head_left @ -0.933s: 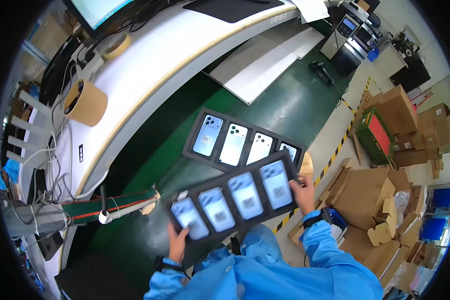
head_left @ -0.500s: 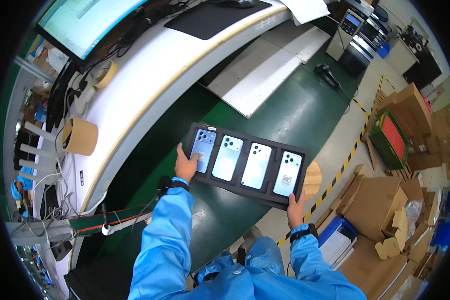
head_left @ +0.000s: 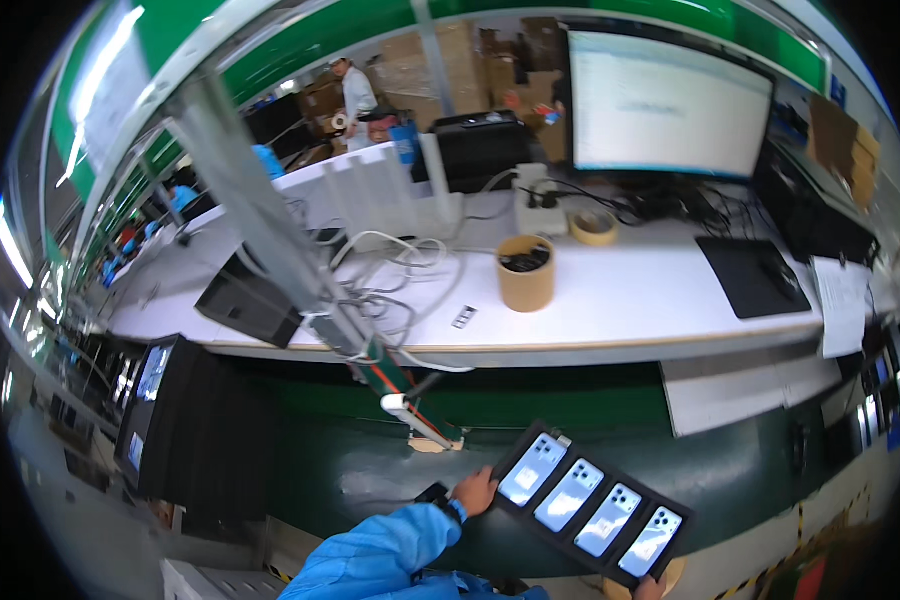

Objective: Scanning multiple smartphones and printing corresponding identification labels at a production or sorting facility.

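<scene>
A black tray [head_left: 610, 473] with compartments holds several light blue smartphones [head_left: 568, 495], backs and camera bumps facing up. It tilts down to the right over the dark green surface. My left hand [head_left: 476, 491] grips the tray's left end, thumb and fingers at its edge. At the lower right corner, my right hand [head_left: 650, 588] holds the other end; most of it is cut off by the picture's lower edge. Off to the left stands a tall stack of black trays [head_left: 210, 430], with phones partly showing at its far left side.
Ahead runs a white bench [head_left: 610, 300] with a monitor [head_left: 670, 105], a cardboard cup [head_left: 526, 285], tape roll [head_left: 593, 228], mouse pad [head_left: 750, 278] and tangled cables [head_left: 400, 270]. A metal post [head_left: 260, 200] rises left of me. A person in white [head_left: 357, 100] stands far behind the bench.
My view has swung left and up, bringing the tray stack and metal post into sight. The tray, still in both hands, now appears lower and farther right in the picture.
</scene>
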Tool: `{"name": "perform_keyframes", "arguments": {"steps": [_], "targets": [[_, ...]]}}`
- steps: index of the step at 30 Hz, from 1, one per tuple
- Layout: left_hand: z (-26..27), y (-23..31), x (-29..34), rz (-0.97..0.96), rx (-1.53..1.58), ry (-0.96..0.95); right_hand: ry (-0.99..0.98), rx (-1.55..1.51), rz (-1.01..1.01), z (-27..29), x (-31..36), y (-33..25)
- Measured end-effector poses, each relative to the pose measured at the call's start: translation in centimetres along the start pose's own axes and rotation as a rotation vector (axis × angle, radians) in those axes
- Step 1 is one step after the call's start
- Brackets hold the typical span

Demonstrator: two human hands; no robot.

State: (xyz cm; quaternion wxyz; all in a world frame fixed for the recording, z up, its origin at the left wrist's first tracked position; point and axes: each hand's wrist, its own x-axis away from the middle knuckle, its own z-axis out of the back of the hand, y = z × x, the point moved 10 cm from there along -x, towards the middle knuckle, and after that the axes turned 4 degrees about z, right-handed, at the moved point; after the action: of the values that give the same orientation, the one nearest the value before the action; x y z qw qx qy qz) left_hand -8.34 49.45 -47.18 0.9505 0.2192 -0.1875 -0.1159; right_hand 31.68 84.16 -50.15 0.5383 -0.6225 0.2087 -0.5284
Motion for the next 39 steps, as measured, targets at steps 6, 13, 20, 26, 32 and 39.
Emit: {"name": "perform_keyframes", "arguments": {"steps": [6, 13, 20, 26, 32, 39], "targets": [[3.9, -7.1, 12.1, -0.142, 0.492, -0.287, -0.297, 0.271, -0.023, -6.1, 0.9, -2.8], [6.8, -22.1, 18.6, 0.262, 0.124, 0.095, -0.739, 0.307, 0.065, -18.4, 10.0, -5.2], [10.9, -30.1, 20.0, 0.304, 0.018, 0.096, -1.037, 0.601, 0.116, -27.7, 20.8, -6.0], [10.9, -29.9, 18.7, 0.205, 0.007, 0.013, -0.940, 0.640, 0.059, -29.0, 23.3, -4.8], [10.3, -30.1, 19.3, 0.220, 0.093, 0.083, -0.725, 0.577, -0.059, -25.5, 22.9, -2.7], [10.3, -34.4, 15.0, 0.407, 0.865, 0.028, -0.648, 0.087, -0.458, -19.6, 20.7, 7.0]]}}
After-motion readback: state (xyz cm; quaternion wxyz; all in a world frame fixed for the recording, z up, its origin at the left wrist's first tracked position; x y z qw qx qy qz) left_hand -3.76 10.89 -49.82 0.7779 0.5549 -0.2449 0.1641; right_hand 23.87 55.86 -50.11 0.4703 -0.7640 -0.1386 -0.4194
